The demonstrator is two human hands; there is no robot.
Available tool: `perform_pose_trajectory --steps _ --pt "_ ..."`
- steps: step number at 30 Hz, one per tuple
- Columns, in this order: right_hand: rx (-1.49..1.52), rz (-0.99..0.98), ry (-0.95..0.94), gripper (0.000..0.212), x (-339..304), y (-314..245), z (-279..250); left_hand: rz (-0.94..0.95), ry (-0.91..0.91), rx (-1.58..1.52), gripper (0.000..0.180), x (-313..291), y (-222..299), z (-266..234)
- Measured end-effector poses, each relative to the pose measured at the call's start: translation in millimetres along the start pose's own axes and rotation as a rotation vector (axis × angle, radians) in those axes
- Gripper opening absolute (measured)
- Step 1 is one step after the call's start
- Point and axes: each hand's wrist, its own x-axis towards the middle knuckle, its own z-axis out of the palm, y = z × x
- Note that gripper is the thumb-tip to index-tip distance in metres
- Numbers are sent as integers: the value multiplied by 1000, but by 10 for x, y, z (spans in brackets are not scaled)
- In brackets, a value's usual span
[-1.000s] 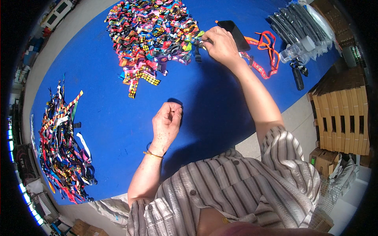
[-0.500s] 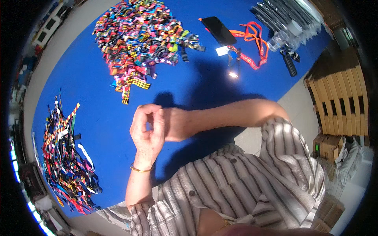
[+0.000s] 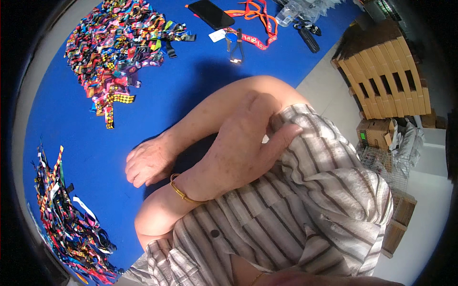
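My left hand (image 3: 238,145), with a gold bangle (image 3: 180,193) at the wrist, reaches across to my right elbow. Its fingers bend over the edge of my striped right sleeve (image 3: 305,126), with the thumb lying against the cloth. The fingertips are partly hidden. My right forearm stretches left over the blue table (image 3: 176,102). At its end my right hand (image 3: 151,161) rests palm down, fingers loosely bent, with nothing visible in it. Beyond it spreads a large pile of folded, colourful fabric straps (image 3: 119,43). Nearer, at the left, lies a bundle of long patterned straps (image 3: 71,214).
A black phone (image 3: 211,14), an orange lanyard (image 3: 272,28) and a black strap with a metal clip (image 3: 235,50) lie at the far side. Beside them are a clear plastic bottle (image 3: 286,14) and a black-handled object (image 3: 309,40). Stacked cardboard (image 3: 386,78) stands right of the table.
My left hand has moved from beside my right wrist to my right elbow and sleeve. My right hand now rests lower and further left. The view has shifted, moving the table things leftward.
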Motion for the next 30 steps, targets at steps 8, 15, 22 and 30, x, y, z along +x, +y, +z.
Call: perform_pose_trajectory --steps 8,15,22,30 --pt "-19 8 -82 18 25 15 111 115 84 3 8 -40 82 38" --pt "-25 -30 39 18 -42 67 265 209 -205 -387 9 -183 387 -21" --pt "-44 -41 81 16 -18 56 203 325 -59 -273 15 -208 325 85" --pt "-75 -40 41 12 2 77 258 -30 117 -199 10 -294 117 -221"
